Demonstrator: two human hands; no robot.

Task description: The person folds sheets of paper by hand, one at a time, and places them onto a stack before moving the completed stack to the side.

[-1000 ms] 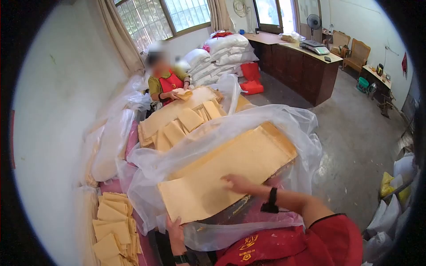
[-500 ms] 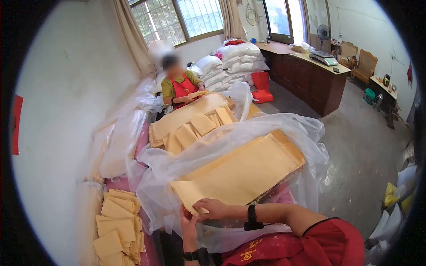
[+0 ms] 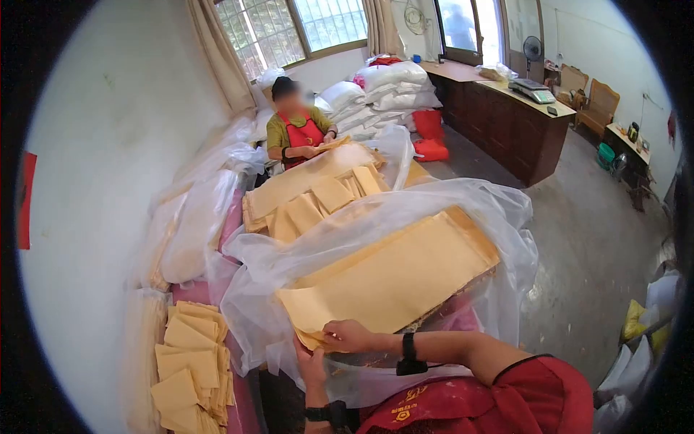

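Observation:
A stack of long, thin yellow-tan sheets lies on clear plastic, its near left corner towards me. My right hand rests at that corner with curled fingers pinching the edge of the top sheet. Just below and left of it, my left hand grips the same corner from the side, thumb up against the sheet edges. Some of its fingers are hidden under the stack. The sheets curl up slightly along their left end.
Clear plastic wrap surrounds the stack. Folded tan pieces lie in a pile at lower left. Across from me, a co-worker in a red apron handles sheets beside another stack. White sacks and a brown counter stand behind.
My right hand has shifted slightly up at the corner, and the lifted sheet edge there lies flatter. The co-worker's head has turned and their hands have moved a little.

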